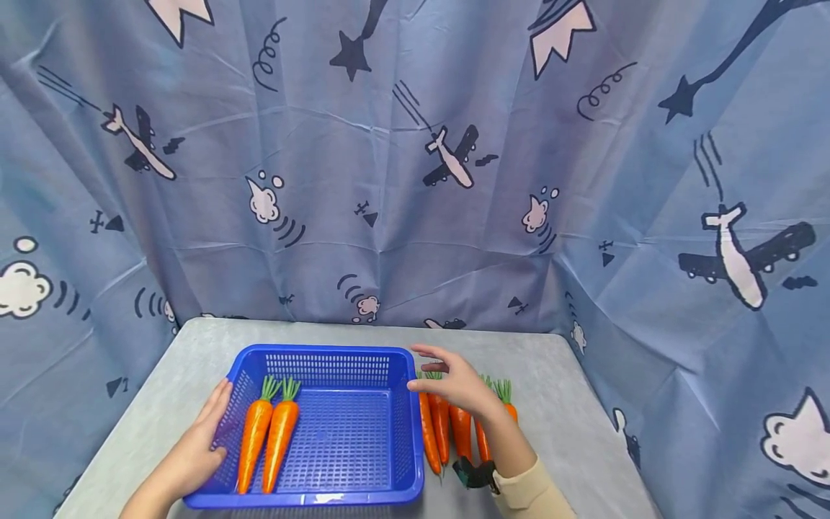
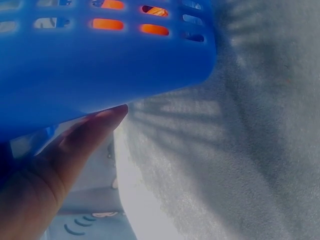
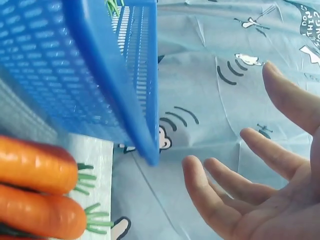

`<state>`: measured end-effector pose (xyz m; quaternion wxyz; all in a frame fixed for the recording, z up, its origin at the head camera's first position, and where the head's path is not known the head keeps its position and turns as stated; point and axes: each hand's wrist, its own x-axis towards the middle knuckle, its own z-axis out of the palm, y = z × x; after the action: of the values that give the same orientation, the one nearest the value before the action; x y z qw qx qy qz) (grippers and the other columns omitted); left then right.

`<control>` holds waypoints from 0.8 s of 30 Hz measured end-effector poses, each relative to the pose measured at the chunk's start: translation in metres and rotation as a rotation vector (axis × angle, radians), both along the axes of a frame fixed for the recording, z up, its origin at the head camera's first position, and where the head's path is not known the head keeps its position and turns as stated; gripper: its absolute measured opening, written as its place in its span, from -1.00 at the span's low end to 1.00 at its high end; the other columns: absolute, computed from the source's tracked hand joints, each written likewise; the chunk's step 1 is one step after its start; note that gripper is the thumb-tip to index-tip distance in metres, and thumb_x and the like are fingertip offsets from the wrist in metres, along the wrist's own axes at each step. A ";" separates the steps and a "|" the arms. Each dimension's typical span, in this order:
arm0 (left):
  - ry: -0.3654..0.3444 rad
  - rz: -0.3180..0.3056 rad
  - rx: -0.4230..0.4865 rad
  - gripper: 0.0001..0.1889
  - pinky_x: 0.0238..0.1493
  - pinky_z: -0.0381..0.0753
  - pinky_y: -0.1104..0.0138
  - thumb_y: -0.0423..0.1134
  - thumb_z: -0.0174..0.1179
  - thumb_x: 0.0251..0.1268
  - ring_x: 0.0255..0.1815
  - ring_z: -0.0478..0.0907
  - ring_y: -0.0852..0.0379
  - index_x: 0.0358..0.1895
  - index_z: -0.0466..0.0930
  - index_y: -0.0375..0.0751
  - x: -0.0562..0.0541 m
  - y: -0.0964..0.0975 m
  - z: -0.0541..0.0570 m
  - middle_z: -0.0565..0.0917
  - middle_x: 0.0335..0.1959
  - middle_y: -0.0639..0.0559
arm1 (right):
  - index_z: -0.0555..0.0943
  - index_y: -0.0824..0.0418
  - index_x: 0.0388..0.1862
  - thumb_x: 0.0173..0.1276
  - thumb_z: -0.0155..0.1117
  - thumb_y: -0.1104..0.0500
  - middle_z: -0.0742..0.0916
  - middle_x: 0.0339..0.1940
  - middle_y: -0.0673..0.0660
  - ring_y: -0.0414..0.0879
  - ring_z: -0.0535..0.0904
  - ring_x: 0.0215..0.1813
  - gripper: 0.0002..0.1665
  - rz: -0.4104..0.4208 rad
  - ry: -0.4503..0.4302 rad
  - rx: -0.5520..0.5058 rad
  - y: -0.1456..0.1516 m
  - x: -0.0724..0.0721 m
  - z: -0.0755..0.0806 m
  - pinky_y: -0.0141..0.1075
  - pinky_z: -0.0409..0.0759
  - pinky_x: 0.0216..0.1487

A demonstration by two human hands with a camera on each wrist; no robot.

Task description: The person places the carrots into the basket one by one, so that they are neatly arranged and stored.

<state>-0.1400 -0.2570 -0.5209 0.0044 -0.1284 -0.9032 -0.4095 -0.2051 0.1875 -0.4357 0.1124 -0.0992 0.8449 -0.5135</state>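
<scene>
A blue plastic basket (image 1: 337, 497) stands on the table with two carrots (image 1: 256, 440) side by side in its left part, their green tops pointing away from me. My left hand (image 1: 201, 440) rests against the basket's left side, fingers straight. In the left wrist view, one digit of this hand (image 2: 75, 150) reaches the basket's lower edge (image 2: 115, 75). Just beyond the basket's right rim, my right hand (image 1: 457, 382) hovers over several more carrots (image 1: 431, 432); its fingers are spread and hold nothing. The hand and forearm partly cover those carrots. Two thick carrots (image 3: 37, 167) show in the right wrist view.
The pale grey table (image 1: 558, 411) extends to both sides of the basket. A blue curtain (image 1: 389, 180) printed with planes and clouds hangs behind it and along the sides. A dark strap (image 1: 475, 473) is at my right wrist.
</scene>
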 end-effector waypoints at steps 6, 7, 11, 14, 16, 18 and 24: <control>-0.006 0.001 0.002 0.09 0.24 -0.44 0.73 -0.69 0.07 -0.08 0.56 -0.14 -0.57 0.64 -0.20 -0.30 0.000 0.000 0.001 -0.20 0.65 -0.37 | 0.48 -0.03 0.45 0.23 0.50 0.02 0.48 0.50 0.15 0.29 0.46 0.41 -0.21 0.040 0.018 -0.012 0.013 0.003 -0.003 0.14 0.64 0.16; -0.008 0.002 0.003 0.09 0.24 -0.45 0.73 -0.69 0.07 -0.08 0.56 -0.14 -0.57 0.64 -0.20 -0.30 0.000 0.000 0.001 -0.20 0.65 -0.37 | 0.48 -0.04 0.45 0.22 0.51 0.00 0.48 0.50 0.15 0.28 0.47 0.41 -0.20 0.033 0.018 -0.009 0.016 0.004 -0.004 0.12 0.65 0.15; -0.012 0.003 0.006 0.08 0.24 -0.44 0.73 -0.69 0.06 -0.08 0.55 -0.13 -0.58 0.63 -0.20 -0.32 0.001 0.001 0.002 -0.19 0.64 -0.38 | 0.49 -0.09 0.42 0.17 0.53 -0.07 0.50 0.48 0.13 0.24 0.49 0.40 -0.19 -0.009 0.014 0.004 0.028 0.006 -0.008 0.08 0.66 0.14; -0.017 0.005 0.006 0.08 0.24 -0.44 0.72 -0.69 0.06 -0.08 0.55 -0.13 -0.59 0.63 -0.20 -0.32 0.001 0.001 0.002 -0.19 0.64 -0.38 | 0.48 -0.06 0.43 0.20 0.52 -0.04 0.50 0.47 0.17 0.27 0.48 0.40 -0.20 -0.020 0.025 0.011 0.037 0.007 -0.011 0.10 0.64 0.19; -0.016 0.005 0.007 0.08 0.25 -0.44 0.71 -0.69 0.06 -0.08 0.55 -0.13 -0.58 0.63 -0.20 -0.31 0.001 0.001 0.002 -0.20 0.65 -0.37 | 0.48 -0.05 0.44 0.21 0.51 -0.03 0.49 0.48 0.18 0.29 0.47 0.40 -0.20 -0.027 0.033 0.024 0.042 0.007 -0.012 0.12 0.61 0.21; -0.012 0.006 0.008 0.09 0.24 -0.45 0.72 -0.69 0.06 -0.09 0.55 -0.14 -0.58 0.64 -0.20 -0.30 0.001 0.001 0.002 -0.20 0.65 -0.37 | 0.48 -0.03 0.45 0.22 0.51 -0.04 0.48 0.49 0.19 0.29 0.47 0.40 -0.20 -0.030 0.042 0.041 0.047 0.007 -0.013 0.13 0.60 0.22; -0.007 0.000 0.011 0.09 0.30 -0.44 0.70 -0.69 0.06 -0.09 0.55 -0.13 -0.58 0.64 -0.20 -0.31 0.001 0.001 0.002 -0.20 0.65 -0.38 | 0.49 0.01 0.43 0.20 0.52 0.01 0.50 0.47 0.22 0.27 0.49 0.38 -0.20 -0.076 0.045 0.052 0.061 0.008 -0.016 0.11 0.62 0.21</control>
<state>-0.1388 -0.2562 -0.5185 0.0018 -0.1267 -0.9009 -0.4150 -0.1971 0.2489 -0.4514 0.0763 -0.0758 0.8633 -0.4931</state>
